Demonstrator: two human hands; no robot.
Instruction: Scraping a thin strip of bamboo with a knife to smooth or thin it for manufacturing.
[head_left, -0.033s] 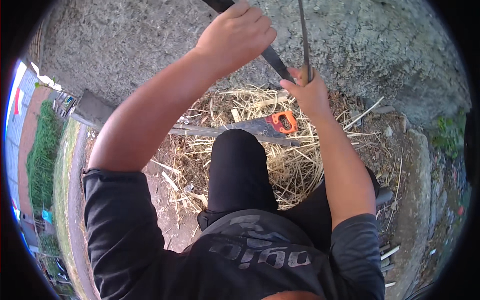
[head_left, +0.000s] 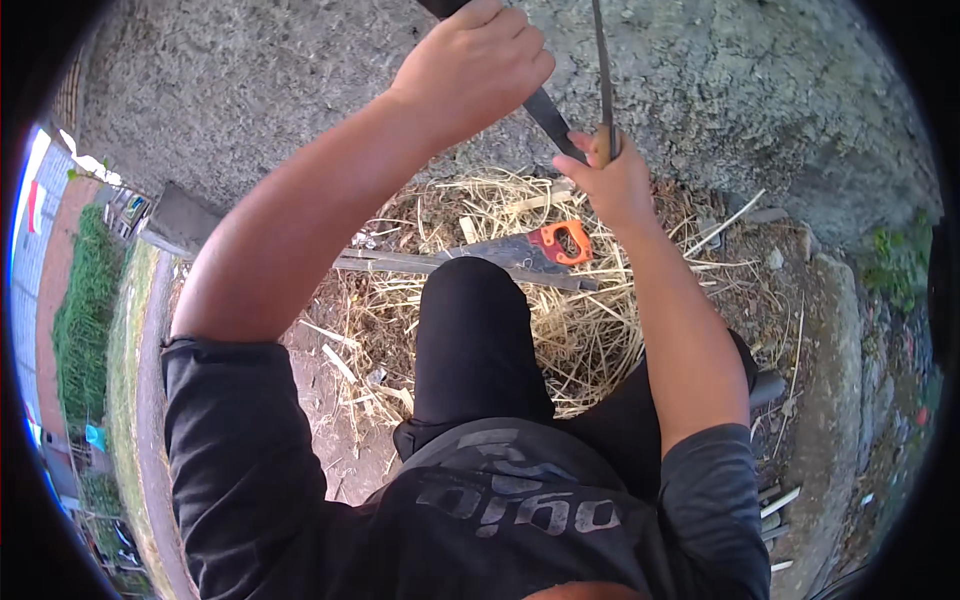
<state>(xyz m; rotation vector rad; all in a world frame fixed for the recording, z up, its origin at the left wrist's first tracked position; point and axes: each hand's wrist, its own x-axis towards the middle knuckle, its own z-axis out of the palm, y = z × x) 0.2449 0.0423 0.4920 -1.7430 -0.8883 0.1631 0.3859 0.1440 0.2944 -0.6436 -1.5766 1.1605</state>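
At the top of the head view, my left hand (head_left: pixel 478 55) is closed around a long, dark flat strip (head_left: pixel 548 115), which slants down to the right. My right hand (head_left: pixel 615 185) grips the tan handle (head_left: pixel 606 143) of a long, thin-bladed knife (head_left: pixel 603 65). Its blade points upward and is seen nearly edge-on. The strip's lower end meets my right thumb and fingers; whether they pinch it, I cannot tell. Below the hands, a handsaw (head_left: pixel 510 252) with an orange and red handle lies on the ground, partly behind my knee.
Pale shavings and split strips (head_left: pixel 590 340) litter the ground around my legs. A grey plank (head_left: pixel 390 262) lies beside the saw. Beyond my hands rises a rough grey wall (head_left: pixel 280 90). Several sticks (head_left: pixel 778 505) lie at the lower right, near a concrete edge (head_left: pixel 838 330).
My right hand has shifted slightly left with the knife. The strip has moved a little in my left hand's area; both grips look the same.
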